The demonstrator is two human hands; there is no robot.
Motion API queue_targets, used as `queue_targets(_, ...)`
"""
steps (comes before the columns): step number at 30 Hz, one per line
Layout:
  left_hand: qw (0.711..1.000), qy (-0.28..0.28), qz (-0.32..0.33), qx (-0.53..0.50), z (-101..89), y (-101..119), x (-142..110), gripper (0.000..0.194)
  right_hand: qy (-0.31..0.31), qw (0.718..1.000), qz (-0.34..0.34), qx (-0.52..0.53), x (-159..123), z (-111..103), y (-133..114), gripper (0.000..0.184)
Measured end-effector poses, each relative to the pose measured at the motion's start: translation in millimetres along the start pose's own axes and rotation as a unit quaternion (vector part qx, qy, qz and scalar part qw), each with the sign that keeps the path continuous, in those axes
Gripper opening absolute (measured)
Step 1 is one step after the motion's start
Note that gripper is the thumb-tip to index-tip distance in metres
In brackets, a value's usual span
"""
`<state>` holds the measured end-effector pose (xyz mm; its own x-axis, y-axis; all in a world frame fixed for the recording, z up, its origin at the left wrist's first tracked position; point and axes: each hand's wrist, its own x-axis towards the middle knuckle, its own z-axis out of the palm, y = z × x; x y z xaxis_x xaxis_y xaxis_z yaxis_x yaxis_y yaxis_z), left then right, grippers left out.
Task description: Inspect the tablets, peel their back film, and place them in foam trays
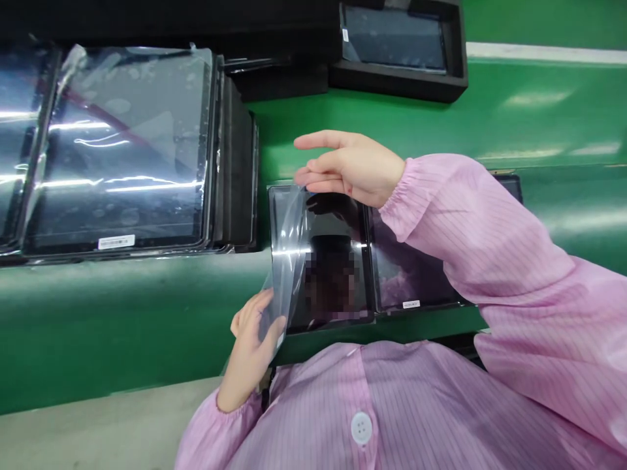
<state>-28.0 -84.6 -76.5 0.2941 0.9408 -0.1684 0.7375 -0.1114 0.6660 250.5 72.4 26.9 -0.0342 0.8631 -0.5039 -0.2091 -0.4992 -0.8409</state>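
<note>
Directly in front of me lies a glossy black screen panel (337,225) on the green table. A clear protective film (289,245) is lifted off its surface along the left side, curled and slanting. My left hand (255,333) grips the film's lower edge between thumb and fingers, near the panel's lower left corner. At the upper corner my right hand (343,166) pinches the top of the film, with its index finger stretched out. A second screen panel (416,274) with a small white label lies against the right side, partly covered by my right sleeve.
Stacked film-covered screen panels (122,156) with dark foam between them stand at the left. Behind, a black foam tray (453,81) holds another panel (396,39). The green table (122,326) has its front edge at lower left.
</note>
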Motion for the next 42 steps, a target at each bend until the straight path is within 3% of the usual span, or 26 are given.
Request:
queue_targets(4, 1.0, -0.016, -0.018, 0.011, -7.2, 11.0, 0.7, 0.042, 0.026, 0.999, 0.021, -0.043, -3.7, -28.3, 10.1, 0.027)
queue_targets(7, 0.998, 0.046, -0.008, 0.04, -8.8, 25.3, 0.9, 0.07, 0.062, 0.981, -0.052, -0.176, -13.4, -61.7, 12.6, 0.032)
queue_targets(9, 0.99, 0.106, 0.039, 0.088, -5.1, 36.5, 3.1, 0.081, 0.122, 0.934, -0.136, -0.307, -23.2, -91.2, 13.0, 0.04)
queue_targets(11, 0.974, 0.128, 0.117, 0.143, 2.9, 49.2, 8.4, 0.076, 0.182, 0.857, -0.197, -0.44, -34.4, -122.6, 13.6, 0.044)
queue_targets(14, 0.954, 0.061, 0.239, 0.172, 21.5, 72.1, 21.3, 0.067, 0.206, 0.763, -0.22, -0.571, -47.5, -162.5, 18.4, 0.039)
queue_targets(16, 0.944, 0.006, 0.287, 0.165, 35.4, 89.1, 30.7, 0.062, 0.186, 0.735, -0.209, -0.618, -51.3, -179.9, 25.3, 0.031)
queue_targets(19, 0.932, -0.023, 0.316, 0.174, 51.4, 110.8, 40.7, 0.054, 0.168, 0.715, -0.193, -0.651, -54.5, -193.9, 37.7, 0.028)
queue_targets(23, 0.916, -0.071, 0.354, 0.175, 57.5, 124.6, 44.2, 0.055, 0.188, 0.706, -0.228, -0.644, -76.8, -200.9, 49.9, 0.031)
queue_targets(26, 0.9, -0.13, 0.378, 0.174, 58.2, 128.8, 44.3, 0.063, 0.197, 0.707, -0.244, -0.634, -111.3, -199.3, 58.7, 0.033)
queue_targets(28, 0.892, -0.14, 0.391, 0.177, 59.8, 131.0, 45.2, 0.064, 0.209, 0.715, -0.241, -0.622, -137.0, -194.5, 67.4, 0.034)
queue_targets(32, 0.892, -0.12, 0.406, 0.161, 60.3, 131.5, 49.5, 0.05, 0.246, 0.74, -0.249, -0.575, -180.6, -180.6, 92.6, 0.032)
queue_targets(36, 0.898, -0.118, 0.407, 0.117, 55.5, 128.9, 52.5, 0.018, 0.317, 0.767, -0.254, -0.498, -208.2, -166.5, 121.8, 0.027)
queue_targets(39, 0.908, -0.093, 0.398, 0.091, 55.4, 130.6, 51.1, 0.024, 0.394, 0.778, -0.241, -0.426, -220.6, -155.1, 140.9, 0.023)
queue_targets(42, 0.928, -0.036, 0.363, 0.077, 57.7, 133.7, 48.1, 0.02, 0.425, 0.807, -0.226, -0.342, -227.0, -144.6, 152.3, 0.02)
